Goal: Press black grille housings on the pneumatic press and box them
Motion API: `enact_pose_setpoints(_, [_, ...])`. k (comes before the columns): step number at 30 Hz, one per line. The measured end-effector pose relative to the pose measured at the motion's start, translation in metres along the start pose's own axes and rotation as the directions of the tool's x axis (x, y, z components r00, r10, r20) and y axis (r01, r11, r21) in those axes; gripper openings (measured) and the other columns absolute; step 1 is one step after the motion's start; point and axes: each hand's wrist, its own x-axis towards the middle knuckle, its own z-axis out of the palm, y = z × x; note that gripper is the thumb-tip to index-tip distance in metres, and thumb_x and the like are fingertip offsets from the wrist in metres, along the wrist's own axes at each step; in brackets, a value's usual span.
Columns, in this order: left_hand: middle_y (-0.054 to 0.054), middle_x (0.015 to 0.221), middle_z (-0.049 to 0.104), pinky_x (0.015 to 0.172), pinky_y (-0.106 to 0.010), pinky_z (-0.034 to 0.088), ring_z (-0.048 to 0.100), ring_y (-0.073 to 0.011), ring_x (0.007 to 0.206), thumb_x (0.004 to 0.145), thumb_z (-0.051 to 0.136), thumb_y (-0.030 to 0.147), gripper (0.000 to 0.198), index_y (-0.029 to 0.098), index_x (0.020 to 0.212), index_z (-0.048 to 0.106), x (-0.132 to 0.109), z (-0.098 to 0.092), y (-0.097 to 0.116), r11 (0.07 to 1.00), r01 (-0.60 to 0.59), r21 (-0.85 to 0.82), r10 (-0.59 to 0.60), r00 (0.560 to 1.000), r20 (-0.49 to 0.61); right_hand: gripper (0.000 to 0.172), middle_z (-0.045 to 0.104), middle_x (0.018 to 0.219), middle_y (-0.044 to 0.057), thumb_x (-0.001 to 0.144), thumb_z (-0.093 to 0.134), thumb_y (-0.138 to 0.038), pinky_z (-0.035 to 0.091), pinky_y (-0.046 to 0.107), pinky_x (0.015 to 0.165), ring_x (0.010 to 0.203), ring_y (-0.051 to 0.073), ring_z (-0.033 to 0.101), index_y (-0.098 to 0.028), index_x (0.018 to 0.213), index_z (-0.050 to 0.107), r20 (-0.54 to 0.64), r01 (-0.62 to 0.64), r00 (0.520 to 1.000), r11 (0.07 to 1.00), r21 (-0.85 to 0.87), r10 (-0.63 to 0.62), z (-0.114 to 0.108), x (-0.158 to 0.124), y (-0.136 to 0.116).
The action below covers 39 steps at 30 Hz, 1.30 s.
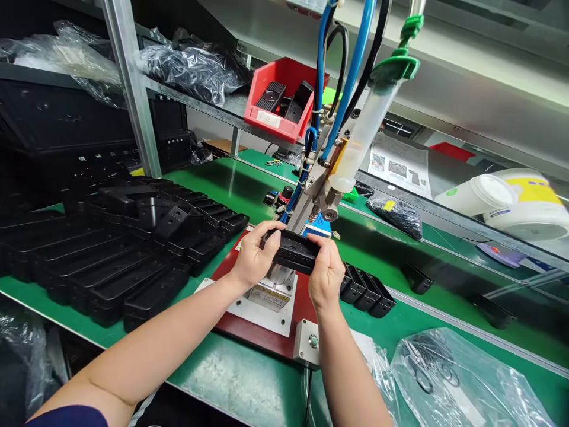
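A black plastic housing [295, 251], long and hollow, is held up between my two hands under the dispensing machine. My left hand [256, 256] grips its left end, thumb on the near side. Its right end is in the closed fingers of my right hand [327, 271]. Just above hangs the dispenser's metal valve [329, 209], fed by a clear syringe barrel [362, 133] with a green cap. Below the housing, a metal fixture [272, 296] stands on a white plate over a dark red base [255, 338]. The undersides of my fingers are partly hidden.
Many black housings [111, 267] lie piled on the green table at left. Several more [367, 290] stand in a row at right. A button box [307, 343] sits near my right forearm. Plastic bag [462, 373] holds black rings. A red bin [280, 121] is on the shelf.
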Motion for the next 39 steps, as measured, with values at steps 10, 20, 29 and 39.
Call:
enact_pose_setpoints(10, [-0.003, 0.097, 0.069, 0.077, -0.027, 0.048, 0.063, -0.0159, 0.088, 0.094, 0.045, 0.033, 0.028, 0.019, 0.104, 0.066, -0.002, 0.001, -0.003, 0.998, -0.015, 0.053, 0.016, 1.0, -0.022, 0.03, 0.07, 0.097, 0.006, 0.099, 0.042, -0.02, 0.05, 0.038, 0.085, 0.094, 0.019, 0.063, -0.019, 0.102, 0.072, -0.058, 0.059, 0.997, 0.998, 0.002, -0.058, 0.0, -0.001, 0.0])
enact_pose_setpoints(20, [-0.001, 0.075, 0.063, 0.065, -0.027, 0.045, 0.055, -0.0139, 0.068, 0.093, 0.042, 0.037, 0.032, 0.019, 0.1, 0.067, -0.001, 0.004, -0.006, 0.995, 0.09, -0.04, -0.09, 0.996, -0.001, 0.032, 0.07, 0.101, 0.008, 0.099, 0.039, -0.02, 0.05, 0.043, 0.087, 0.097, 0.022, 0.064, -0.02, 0.106, 0.07, -0.14, 0.1, 0.985, 0.995, -0.026, -0.102, 0.008, -0.011, 0.003])
enact_pose_setpoints(29, [-0.005, 0.095, 0.068, 0.076, -0.028, 0.048, 0.061, -0.017, 0.085, 0.09, 0.038, 0.033, 0.032, 0.018, 0.101, 0.064, 0.003, 0.004, 0.003, 0.994, 0.069, 0.08, -0.068, 0.998, -0.014, 0.036, 0.067, 0.103, 0.01, 0.099, 0.035, -0.035, 0.052, 0.038, 0.084, 0.094, 0.02, 0.064, -0.016, 0.113, 0.062, -0.214, -0.188, 0.959, 0.982, 0.01, 0.186, 0.017, -0.013, -0.009])
enact_pose_setpoints(39, [-0.007, 0.093, 0.068, 0.077, -0.029, 0.046, 0.062, -0.0174, 0.083, 0.096, 0.026, 0.038, 0.042, 0.017, 0.097, 0.062, 0.005, 0.014, -0.009, 0.989, 0.012, 0.15, 0.008, 0.991, -0.131, 0.034, 0.059, 0.079, 0.005, 0.099, 0.033, -0.031, 0.049, 0.039, 0.08, 0.084, 0.02, 0.062, -0.02, 0.075, 0.054, -0.462, 0.009, 0.886, 0.999, -0.042, -0.027, 0.039, -0.012, 0.001])
